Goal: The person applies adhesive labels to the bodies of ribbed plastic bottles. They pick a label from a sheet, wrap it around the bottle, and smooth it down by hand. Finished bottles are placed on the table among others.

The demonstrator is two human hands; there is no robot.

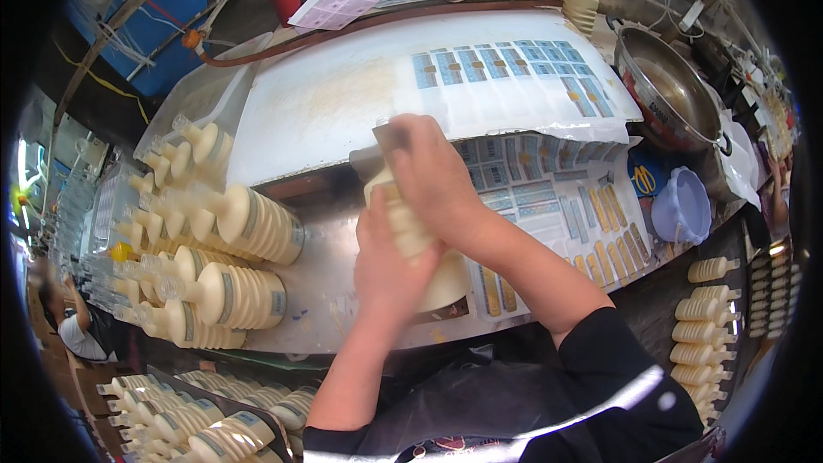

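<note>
Worktop (343,103) lying crowded: label sheets (549,180), steel bowl (664,86), stacked bottles (223,249).
Left hand (390,266) and right hand (433,176) both gripping a cream ribbed bottle (411,236).

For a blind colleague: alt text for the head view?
Both hands grip a cream ribbed bottle over a label sheet: left hand below, right hand on top. Labelled bottles lie piled at left; a metal bowl sits upper right.

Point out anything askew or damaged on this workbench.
The white backing sheet overhangs the label sheets, and its front edge is torn and curled up. Cream bottles lie tumbled in a loose heap at left. Both hands grip one bottle.
</note>
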